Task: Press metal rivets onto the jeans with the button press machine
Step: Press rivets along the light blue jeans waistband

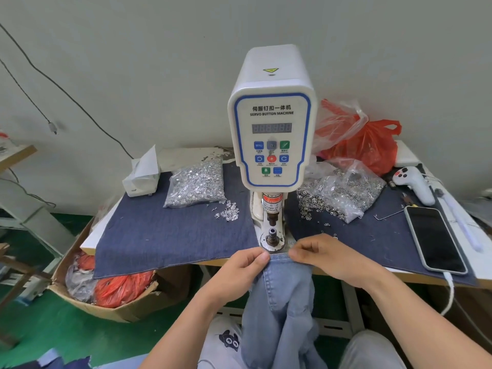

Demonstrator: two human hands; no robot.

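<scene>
Fingers of left hand (241,267) and right hand (323,253) curled, pinching top edge of jeans (282,296) from both sides. Edge held at table front, just before lower die (272,237) of button press machine (271,123). Remainder of jeans hanging toward lap.

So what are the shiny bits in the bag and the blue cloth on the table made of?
The shiny bits look like silvery metal: they glint, in a clear plastic bag. The blue cloth looks like denim, dark, matte and woven.
</scene>
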